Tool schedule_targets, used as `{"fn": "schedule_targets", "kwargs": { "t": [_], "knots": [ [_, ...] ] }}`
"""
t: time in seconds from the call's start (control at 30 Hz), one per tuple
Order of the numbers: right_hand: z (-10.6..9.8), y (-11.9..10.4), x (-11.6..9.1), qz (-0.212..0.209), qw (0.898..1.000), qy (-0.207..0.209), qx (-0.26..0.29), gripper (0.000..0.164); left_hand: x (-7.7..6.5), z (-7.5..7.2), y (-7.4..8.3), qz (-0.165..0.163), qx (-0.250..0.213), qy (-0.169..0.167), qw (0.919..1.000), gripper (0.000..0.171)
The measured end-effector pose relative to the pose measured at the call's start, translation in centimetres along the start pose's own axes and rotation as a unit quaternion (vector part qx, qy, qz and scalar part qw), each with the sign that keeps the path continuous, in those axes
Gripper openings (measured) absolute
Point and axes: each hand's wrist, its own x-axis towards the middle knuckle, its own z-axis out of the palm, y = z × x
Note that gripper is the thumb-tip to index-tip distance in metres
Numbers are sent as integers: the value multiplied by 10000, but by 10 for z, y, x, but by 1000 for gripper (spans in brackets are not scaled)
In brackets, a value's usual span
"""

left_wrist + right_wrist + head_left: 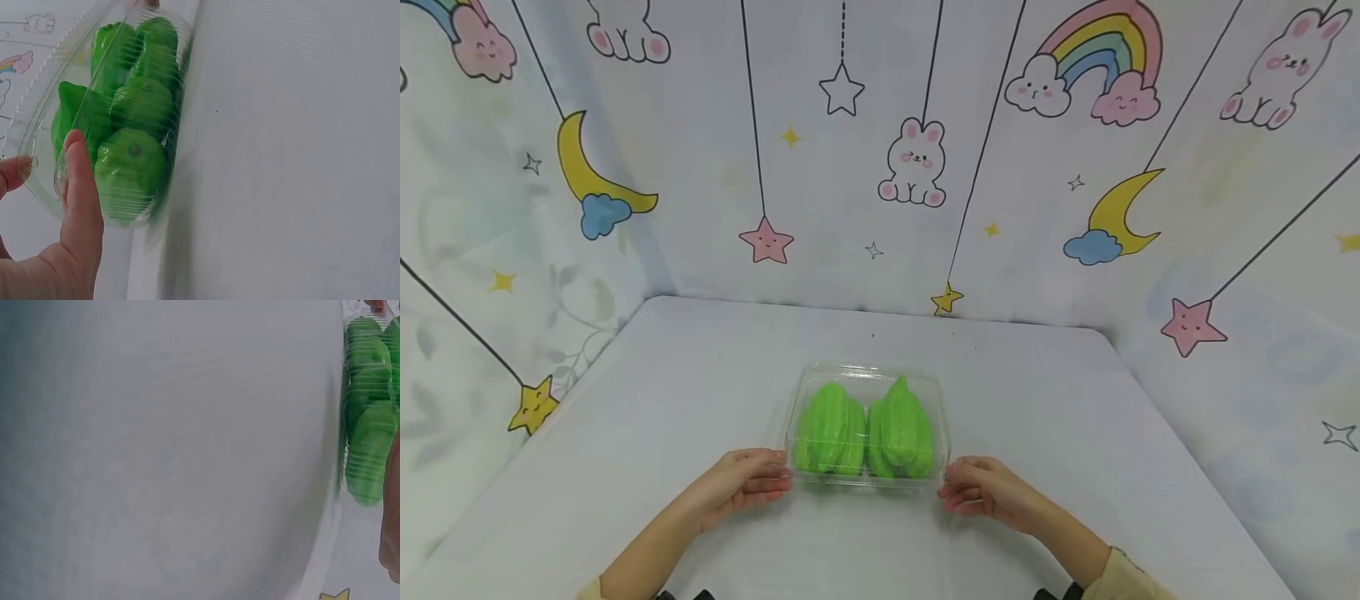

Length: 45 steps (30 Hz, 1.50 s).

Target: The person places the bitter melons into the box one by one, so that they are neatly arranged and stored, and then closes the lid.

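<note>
A clear plastic clamshell box (868, 375) with a lid sits on the white table, holding several bright green ribbed pieces (831, 429) that look like fruit or vegetables. At its front left corner, my left hand (741, 483) grips the rim. The left wrist view shows the thumb (81, 187) along one side of the box's edge and a fingertip on the other. My right hand (992, 492) holds the front right corner with bent fingers. Only part of that hand (390, 519) enters the right wrist view, beside the green pieces (372, 450).
The white table (1000, 383) runs back to a cloth backdrop (850, 183) printed with stars, moons, rabbits and rainbows. Similar printed cloth hangs along the left and right sides. A few tiny dark specks lie on the table behind the box.
</note>
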Motion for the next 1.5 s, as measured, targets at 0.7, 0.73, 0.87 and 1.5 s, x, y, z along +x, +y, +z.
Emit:
{"fn": "schedule_targets", "kwargs": {
  "t": [0.7, 0.73, 0.87, 1.5],
  "knots": [
    [-3, 3, 2, -234, 9995, 5, 195, 17, 4, 0, -5, 183, 171, -8, 9997, 48],
    [-3, 3, 2, -235, 9995, -18, 220, 16, 4, 0, -5, 191, 179, -1, 9997, 47],
    [-4, 3, 2, -242, 9994, -53, 258, 15, 5, 1, -6, 227, 184, 87, 9995, 43],
    [0, -2, 3, -444, 9988, -50, 180, 11, 9, 9, -11, 323, 64, 506, 9982, 33]
  ]
}}
